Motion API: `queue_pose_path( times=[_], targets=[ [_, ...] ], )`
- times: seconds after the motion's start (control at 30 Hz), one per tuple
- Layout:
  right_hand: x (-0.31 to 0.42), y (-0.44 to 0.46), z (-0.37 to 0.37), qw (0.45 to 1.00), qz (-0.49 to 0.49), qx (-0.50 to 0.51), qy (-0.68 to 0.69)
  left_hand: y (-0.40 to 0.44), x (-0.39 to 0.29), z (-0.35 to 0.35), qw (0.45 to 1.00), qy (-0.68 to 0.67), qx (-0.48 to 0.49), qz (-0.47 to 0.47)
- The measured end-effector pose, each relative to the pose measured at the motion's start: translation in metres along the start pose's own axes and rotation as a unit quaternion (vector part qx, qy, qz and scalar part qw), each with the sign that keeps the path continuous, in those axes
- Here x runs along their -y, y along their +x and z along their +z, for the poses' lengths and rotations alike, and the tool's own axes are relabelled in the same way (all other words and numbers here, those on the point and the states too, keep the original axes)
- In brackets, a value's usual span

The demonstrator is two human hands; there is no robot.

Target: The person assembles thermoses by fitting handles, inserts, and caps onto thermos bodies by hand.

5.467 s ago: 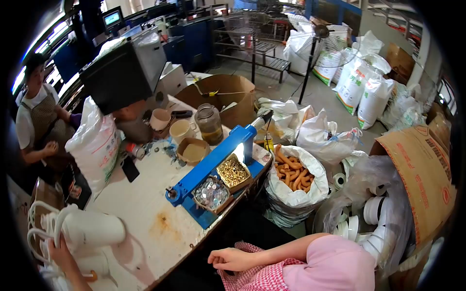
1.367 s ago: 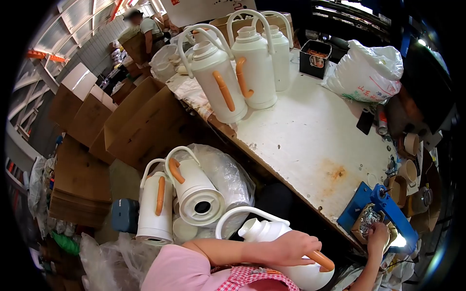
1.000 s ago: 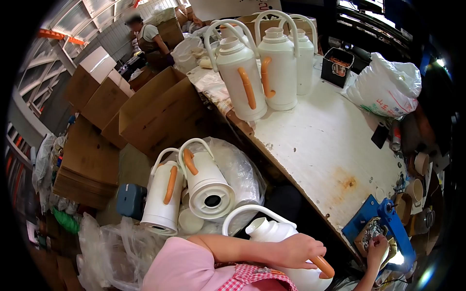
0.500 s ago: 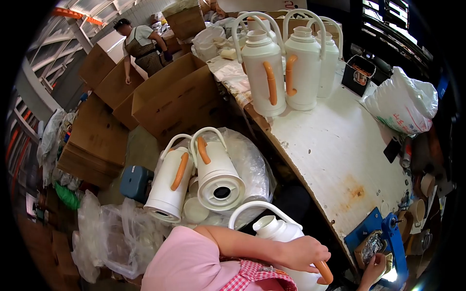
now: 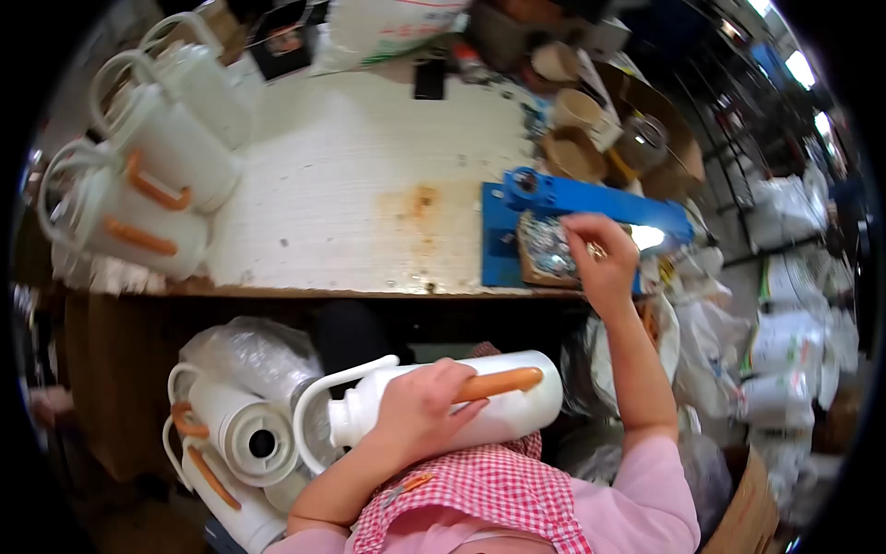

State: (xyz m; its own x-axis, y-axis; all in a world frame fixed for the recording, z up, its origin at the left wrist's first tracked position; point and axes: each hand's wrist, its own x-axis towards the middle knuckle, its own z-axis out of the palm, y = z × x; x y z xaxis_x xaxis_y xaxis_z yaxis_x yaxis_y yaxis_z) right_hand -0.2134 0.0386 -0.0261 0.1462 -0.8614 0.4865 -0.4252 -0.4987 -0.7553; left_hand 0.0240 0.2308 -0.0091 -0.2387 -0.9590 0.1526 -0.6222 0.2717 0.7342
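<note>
A white flask [image 5: 526,406] with an orange side handle [image 5: 503,383] and a white top loop lies across my lap. My left hand [image 5: 426,406] is wrapped round the upper end of that orange handle. Over the small boxes of metal parts [image 5: 549,247] my right hand [image 5: 600,258] is held with thumb and fingers pinched together; what is between them is too small to make out. Those boxes sit beside a blue press [image 5: 600,198] with a lit lamp, at the table's front edge.
Several white flasks [image 5: 175,148] stand on the table [image 5: 341,175] at the left. Two more [image 5: 245,434] lie low at the left by clear plastic. A black phone [image 5: 429,79], a white sack [image 5: 388,28], cups [image 5: 577,109] and a glass jar [image 5: 641,143] are at the back.
The view has swung right, bringing the blue press to the centre right. My right hand has come fully into view over the boxes. My left hand still grips the flask, which now lies more level.
</note>
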Motion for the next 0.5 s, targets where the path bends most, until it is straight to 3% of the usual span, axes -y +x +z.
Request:
queue_pose_path(
  times=[0.07,0.23,0.37,0.5],
  targets=[
    [0.014,0.024,0.007,0.998,-0.019,-0.026,0.055,0.004,-0.007,-0.004,0.998,0.028,0.009,-0.047],
    [0.021,0.067,0.029,0.987,-0.102,-0.075,0.103,0.001,-0.006,-0.005,0.999,0.031,0.008,-0.041],
    [0.013,0.074,0.037,0.986,-0.144,-0.051,0.073,-0.001,-0.005,-0.006,0.998,0.035,0.013,-0.043],
    [0.011,0.077,0.031,0.972,-0.225,-0.018,-0.061,0.001,-0.005,-0.007,0.998,0.027,0.018,-0.050]
  ],
)
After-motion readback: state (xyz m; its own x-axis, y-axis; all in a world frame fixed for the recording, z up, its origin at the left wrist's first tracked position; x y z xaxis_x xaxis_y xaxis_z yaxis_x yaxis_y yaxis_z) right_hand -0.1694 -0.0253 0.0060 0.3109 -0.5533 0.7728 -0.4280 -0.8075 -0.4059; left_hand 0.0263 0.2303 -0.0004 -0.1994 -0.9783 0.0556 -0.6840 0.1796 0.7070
